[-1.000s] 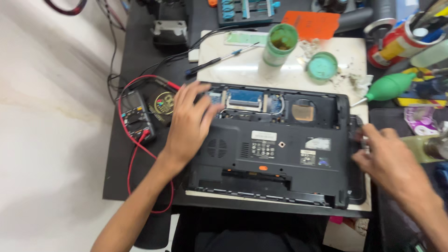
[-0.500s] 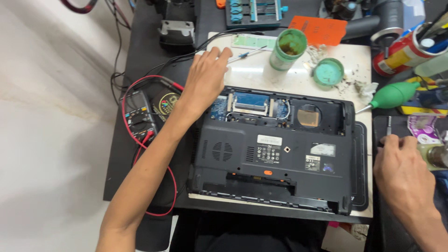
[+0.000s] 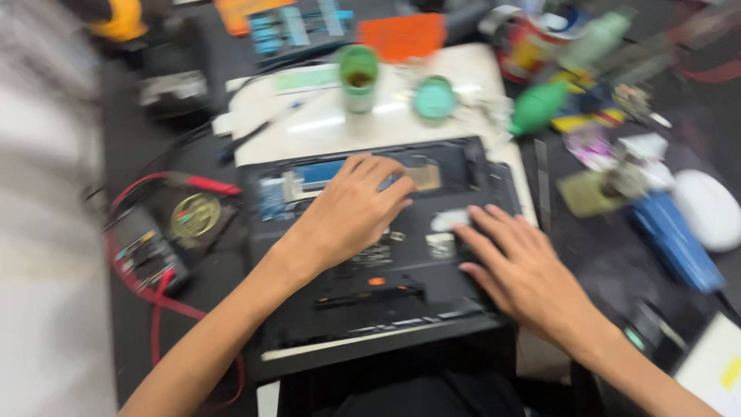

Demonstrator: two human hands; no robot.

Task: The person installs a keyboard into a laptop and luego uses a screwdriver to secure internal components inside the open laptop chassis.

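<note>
A black laptop (image 3: 401, 297) lies upside down on a white mat (image 3: 324, 123), its back partly open with blue and metal parts (image 3: 320, 174) showing near the far edge. My left hand (image 3: 351, 212) rests flat on the middle of the laptop's underside, fingers toward the open bay. My right hand (image 3: 521, 266) lies spread on the laptop's right part, fingers apart, holding nothing. The picture is blurred by motion.
A green cup (image 3: 359, 77) and a round green lid (image 3: 434, 100) stand on the mat behind the laptop. A multimeter (image 3: 147, 251) with red leads lies left. A green blower bulb (image 3: 538, 108), a blue tool (image 3: 675, 239), a white object (image 3: 706, 208) and clutter fill the right.
My left hand came back from the mat's far left onto the laptop's middle. My right hand moved from the right of the laptop onto it. The view shifted and blurred.
</note>
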